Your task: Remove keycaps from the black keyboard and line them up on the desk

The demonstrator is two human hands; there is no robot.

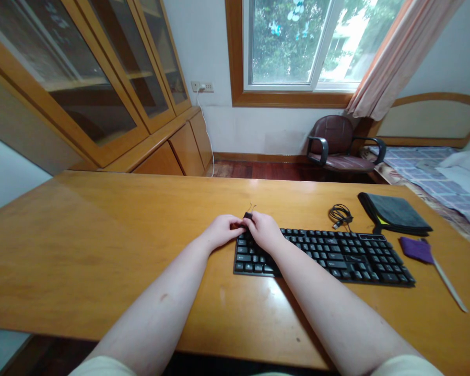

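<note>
Table: wood, smooth, glossy varnish, w/ window glare toward far left corner. Keyboard nr front edge: black plastic, matt. Small clip: black, matt, thin wire loops that look metal. Cable: black, rubbery-looking sheath. Folded cloth nr far right corner: dark, soft, matt. Purple cloth by right edge: matt, fuzzy. Chair: maroon, leather-look, slight sheen.
</note>
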